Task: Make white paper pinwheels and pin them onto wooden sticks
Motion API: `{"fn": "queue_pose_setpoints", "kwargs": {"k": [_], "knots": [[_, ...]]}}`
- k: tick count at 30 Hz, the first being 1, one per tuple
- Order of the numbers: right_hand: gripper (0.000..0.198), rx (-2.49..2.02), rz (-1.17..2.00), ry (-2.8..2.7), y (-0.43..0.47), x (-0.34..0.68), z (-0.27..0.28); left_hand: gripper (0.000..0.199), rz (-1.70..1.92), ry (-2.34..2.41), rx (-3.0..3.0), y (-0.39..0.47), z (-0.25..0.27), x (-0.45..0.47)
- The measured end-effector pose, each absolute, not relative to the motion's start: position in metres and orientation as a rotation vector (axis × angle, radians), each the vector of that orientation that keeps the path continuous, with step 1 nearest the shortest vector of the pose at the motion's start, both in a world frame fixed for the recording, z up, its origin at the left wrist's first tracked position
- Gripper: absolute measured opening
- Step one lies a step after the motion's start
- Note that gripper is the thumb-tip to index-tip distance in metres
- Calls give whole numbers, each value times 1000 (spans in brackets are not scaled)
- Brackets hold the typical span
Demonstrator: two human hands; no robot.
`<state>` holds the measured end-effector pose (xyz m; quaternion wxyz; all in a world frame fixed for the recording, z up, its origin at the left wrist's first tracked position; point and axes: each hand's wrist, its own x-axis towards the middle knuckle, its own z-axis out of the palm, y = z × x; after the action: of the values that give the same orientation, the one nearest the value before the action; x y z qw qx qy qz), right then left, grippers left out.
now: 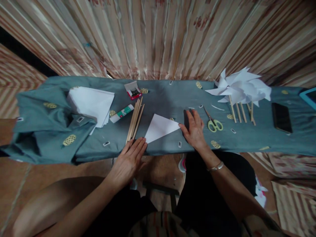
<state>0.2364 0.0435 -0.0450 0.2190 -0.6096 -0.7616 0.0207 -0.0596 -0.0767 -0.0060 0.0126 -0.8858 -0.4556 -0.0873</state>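
A white triangle of folded paper (161, 128) lies flat on the cloth in front of me. Its near left corner meets the fingertips of my left hand (132, 158), which rests at the table's front edge with fingers stretched out. At the paper's right tip is the thumb of my right hand (194, 130), whose fingers lie extended and apart from the thumb. Just beyond my left fingers, a bundle of wooden sticks (135, 119) points away from me. Green-handled scissors (214, 125) lie to the right of my right hand.
A patterned grey-green cloth (158, 92) covers the narrow table. On the left lie white paper sheets (92, 102) and a glue stick (122, 113), with an open red box of small pins (133, 91) behind. Paper pinwheels (240, 87) and a black phone (281, 117) are at right.
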Motion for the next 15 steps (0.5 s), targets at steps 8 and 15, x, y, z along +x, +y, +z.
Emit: {"fn": "queue_pose_setpoints", "kwargs": {"k": [8,15], "knots": [[60,-1689,79,-2139,42,235,-43,43,-267,-1475,-2713,-88,-3,-63],[55,-1686,114,-2109,43,235,-46,42,-313,-1458,-2704,-88,-3,-60]]}}
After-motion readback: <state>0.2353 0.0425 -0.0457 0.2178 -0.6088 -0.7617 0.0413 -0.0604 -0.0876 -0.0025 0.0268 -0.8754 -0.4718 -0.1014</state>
